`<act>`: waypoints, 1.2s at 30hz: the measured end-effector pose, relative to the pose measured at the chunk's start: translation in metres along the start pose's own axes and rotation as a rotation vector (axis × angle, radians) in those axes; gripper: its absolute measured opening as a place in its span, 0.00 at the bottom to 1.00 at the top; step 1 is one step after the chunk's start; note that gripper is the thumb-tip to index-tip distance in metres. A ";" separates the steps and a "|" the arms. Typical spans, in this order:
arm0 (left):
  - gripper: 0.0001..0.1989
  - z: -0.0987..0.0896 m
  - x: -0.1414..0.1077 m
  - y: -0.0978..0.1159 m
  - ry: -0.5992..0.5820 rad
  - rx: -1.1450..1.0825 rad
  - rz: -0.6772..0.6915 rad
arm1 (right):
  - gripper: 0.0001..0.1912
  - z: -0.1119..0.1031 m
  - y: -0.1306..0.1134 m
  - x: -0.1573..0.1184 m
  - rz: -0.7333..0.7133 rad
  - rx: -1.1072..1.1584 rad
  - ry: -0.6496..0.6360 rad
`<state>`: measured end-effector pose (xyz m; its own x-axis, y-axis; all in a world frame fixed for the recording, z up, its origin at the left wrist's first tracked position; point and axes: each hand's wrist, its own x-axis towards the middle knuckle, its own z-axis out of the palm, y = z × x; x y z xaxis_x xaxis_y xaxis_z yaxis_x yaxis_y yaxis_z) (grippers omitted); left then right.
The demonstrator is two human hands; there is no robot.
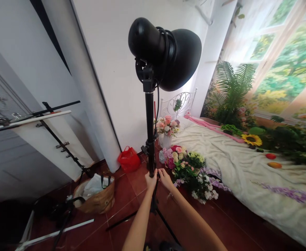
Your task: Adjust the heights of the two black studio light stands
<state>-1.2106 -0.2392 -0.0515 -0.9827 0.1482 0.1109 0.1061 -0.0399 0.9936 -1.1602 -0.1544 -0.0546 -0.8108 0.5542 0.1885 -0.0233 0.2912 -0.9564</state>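
A black studio lamp [165, 52] with a wide bowl reflector sits on top of an upright black light stand [149, 118]. My left hand [151, 180] is wrapped round the lower part of the stand's pole. Close beside it on the right, my right hand [165, 179] is closed, thumb and fingertips together at the side of the pole. A small knob or the cable may be between those fingertips, too small to make out. The lamp's black cable [157, 108] hangs down along the pole. Below my hands, the stand's legs [165, 225] spread over the floor.
A bed [246, 170] with a cream blanket fills the right side. Artificial flowers [180, 158] stand between it and the light stand. To the left are a red bag [129, 159], a woven basket [100, 195], a backdrop frame [56, 139] and a white pole [61, 230].
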 end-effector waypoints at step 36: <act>0.17 -0.004 0.003 -0.002 -0.057 0.041 0.068 | 0.15 0.008 -0.004 0.019 0.135 -0.557 -0.174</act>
<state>-1.2145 -0.2421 -0.0535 -0.9629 0.2025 0.1781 0.1795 -0.0116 0.9837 -1.1802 -0.1509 -0.0491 -0.8702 0.4925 -0.0108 0.3587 0.6184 -0.6992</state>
